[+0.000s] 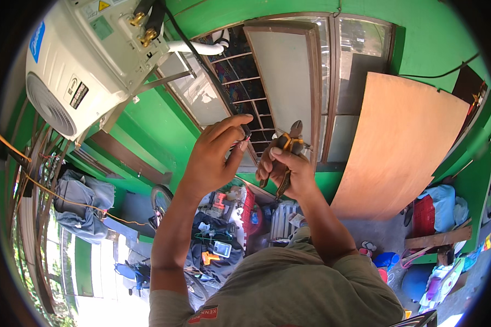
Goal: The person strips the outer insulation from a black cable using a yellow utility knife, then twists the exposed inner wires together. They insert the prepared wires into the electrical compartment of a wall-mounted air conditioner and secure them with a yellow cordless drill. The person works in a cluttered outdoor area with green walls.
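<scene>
My left hand [215, 152] is raised in the middle, its thumb and fingers closed around the end of a black cable [210, 73]. Small bits of wire seem to show at the fingertips, too small to make out clearly. The cable runs up toward the outdoor air-conditioner unit [93, 60] at the upper left. To the right of that, my right hand [290, 171] is closed on cutting pliers [295, 131] with black and yellow-orange handles. Their jaws point upward, apart from the cable. A small shiny piece beside the pliers cannot be made out.
Ahead is a louvred window with an open brown-framed pane [281, 71]. A plywood sheet [401, 147] leans at the right. Far below lie a red crate [251, 210], an orange tool [209, 258] and a bicycle wheel [161, 201]. Bundled cables [33, 218] hang at the left.
</scene>
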Demonstrator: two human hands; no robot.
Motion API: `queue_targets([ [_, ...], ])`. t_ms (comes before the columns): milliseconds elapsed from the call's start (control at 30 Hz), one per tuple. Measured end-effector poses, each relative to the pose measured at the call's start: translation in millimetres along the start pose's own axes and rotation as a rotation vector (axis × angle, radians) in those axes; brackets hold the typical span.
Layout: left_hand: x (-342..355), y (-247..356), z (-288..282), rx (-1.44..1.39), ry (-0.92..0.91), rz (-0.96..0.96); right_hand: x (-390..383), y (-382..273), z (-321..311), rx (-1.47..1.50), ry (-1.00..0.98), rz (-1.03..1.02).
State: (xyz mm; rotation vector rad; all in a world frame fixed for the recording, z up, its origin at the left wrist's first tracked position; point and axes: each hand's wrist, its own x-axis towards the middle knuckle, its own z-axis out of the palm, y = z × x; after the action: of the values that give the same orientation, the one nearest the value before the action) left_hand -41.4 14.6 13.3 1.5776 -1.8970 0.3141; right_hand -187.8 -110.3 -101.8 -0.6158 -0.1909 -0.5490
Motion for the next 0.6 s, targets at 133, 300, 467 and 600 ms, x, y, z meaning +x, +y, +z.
queue_targets([
  [133, -4, -6, -8, -0.175, -0.088, -0.061, 0, -6, 3, -0.403, 0.156, -0.113],
  [300, 5, -13, -10, -0.183, -0.167, 0.020, 11, 1, 18, -0.672, 0.211, -0.178],
  [467, 13, -15, -11, -0.192, -0.170, -0.033, 27, -2, 15, -0.590, 0.267, -0.170],
  [600, 18, -5, -15, -0.084, -0.184, -0.126, 28, -21, 17, -0.752, 0.128, -0.090],
])
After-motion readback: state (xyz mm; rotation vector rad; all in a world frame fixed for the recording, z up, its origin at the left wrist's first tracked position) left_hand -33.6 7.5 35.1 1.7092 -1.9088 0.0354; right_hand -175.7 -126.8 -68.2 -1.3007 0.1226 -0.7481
